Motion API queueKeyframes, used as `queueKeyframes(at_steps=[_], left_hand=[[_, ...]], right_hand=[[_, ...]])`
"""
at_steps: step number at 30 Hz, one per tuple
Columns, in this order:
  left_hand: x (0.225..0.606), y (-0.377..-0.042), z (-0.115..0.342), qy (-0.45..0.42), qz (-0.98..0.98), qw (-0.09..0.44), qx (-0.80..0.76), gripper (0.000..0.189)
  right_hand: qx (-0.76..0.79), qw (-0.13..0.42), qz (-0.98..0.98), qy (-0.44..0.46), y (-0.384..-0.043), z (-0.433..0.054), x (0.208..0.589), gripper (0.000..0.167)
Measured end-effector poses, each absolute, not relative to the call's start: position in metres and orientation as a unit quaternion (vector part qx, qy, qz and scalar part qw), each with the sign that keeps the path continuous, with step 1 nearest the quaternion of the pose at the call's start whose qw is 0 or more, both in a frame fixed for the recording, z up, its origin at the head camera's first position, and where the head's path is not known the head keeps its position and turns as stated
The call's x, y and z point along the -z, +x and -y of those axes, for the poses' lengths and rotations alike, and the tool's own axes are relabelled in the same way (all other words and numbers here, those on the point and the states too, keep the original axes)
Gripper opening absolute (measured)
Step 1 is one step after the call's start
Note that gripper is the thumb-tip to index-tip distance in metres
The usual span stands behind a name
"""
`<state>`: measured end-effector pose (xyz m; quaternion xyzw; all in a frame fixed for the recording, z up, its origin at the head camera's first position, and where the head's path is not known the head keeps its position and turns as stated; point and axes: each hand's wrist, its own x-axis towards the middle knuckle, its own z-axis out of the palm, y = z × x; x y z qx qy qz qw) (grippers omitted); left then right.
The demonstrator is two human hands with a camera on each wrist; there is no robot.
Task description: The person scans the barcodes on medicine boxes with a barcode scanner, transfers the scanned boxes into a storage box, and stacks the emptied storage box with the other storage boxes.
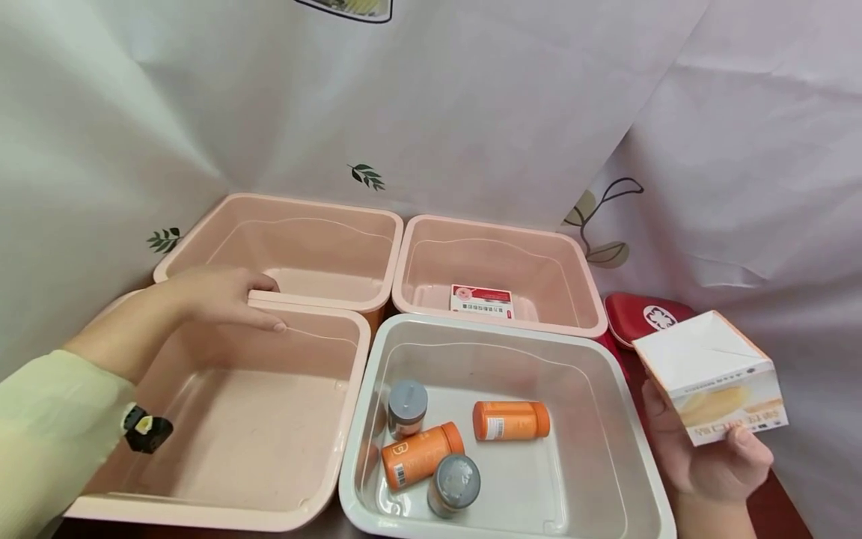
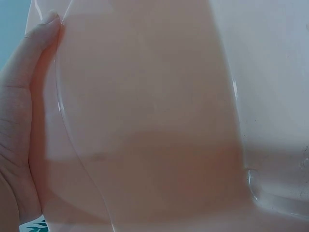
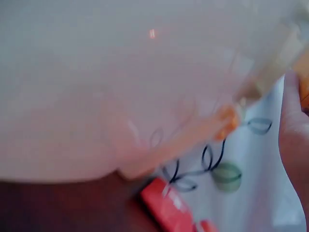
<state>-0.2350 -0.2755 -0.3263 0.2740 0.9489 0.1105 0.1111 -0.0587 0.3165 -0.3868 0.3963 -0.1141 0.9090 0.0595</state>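
My left hand (image 1: 222,296) grips the far rim of the front-left pink bin (image 1: 252,427), its thumb lying along the inner wall. The left wrist view shows that thumb (image 2: 41,41) near the rim. To the right of the pale grey bin (image 1: 501,340), my right hand (image 1: 707,457) holds up a white cardboard box (image 1: 730,404) with an orange printed picture, its thumb on the printed side. Only part of the right hand (image 3: 294,145) appears at the edge of the blurred right wrist view.
Inside the pale grey bin are orange bottles (image 1: 422,454) (image 1: 510,421) and grey-lidded jars (image 1: 407,404) (image 1: 454,483). A red-and-white box (image 1: 481,301) lies in the back-right pink bin (image 1: 498,232). Another pink bin (image 1: 316,213) stands back left. Behind the held box is a red case (image 1: 646,314).
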Motion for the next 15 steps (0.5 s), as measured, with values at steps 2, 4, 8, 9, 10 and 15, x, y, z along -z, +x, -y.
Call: queueKeyframes(at_steps=[2, 4, 8, 9, 10, 15], left_hand=[[0.327, -0.236, 0.275, 0.274, -0.949, 0.111, -0.109, 0.047], [0.327, -0.236, 0.274, 0.275, -0.949, 0.11, -0.107, 0.047], [0.327, -0.237, 0.273, 0.274, -0.95, 0.108, -0.108, 0.046], [0.328, -0.237, 0.273, 0.274, -0.95, 0.107, -0.107, 0.047], [0.328, -0.237, 0.274, 0.274, -0.95, 0.107, -0.106, 0.046], [0.328, -0.236, 0.276, 0.271, -0.951, 0.107, -0.103, 0.046]], right_hand=[[-0.926, 0.056, 0.091, 0.363, -0.055, -0.33, 0.402, 0.073], [-0.943, 0.054, 0.072, 0.321, -0.05, -0.343, 0.42, 0.074], [-0.977, 0.054, 0.031, 0.203, -0.034, -0.362, 0.448, 0.073], [-0.982, 0.052, 0.022, 0.183, -0.031, -0.366, 0.454, 0.073], [-0.985, 0.049, 0.011, 0.163, -0.029, -0.37, 0.459, 0.072], [-0.995, 0.064, -0.046, 0.06, -0.017, -0.384, 0.478, 0.059]])
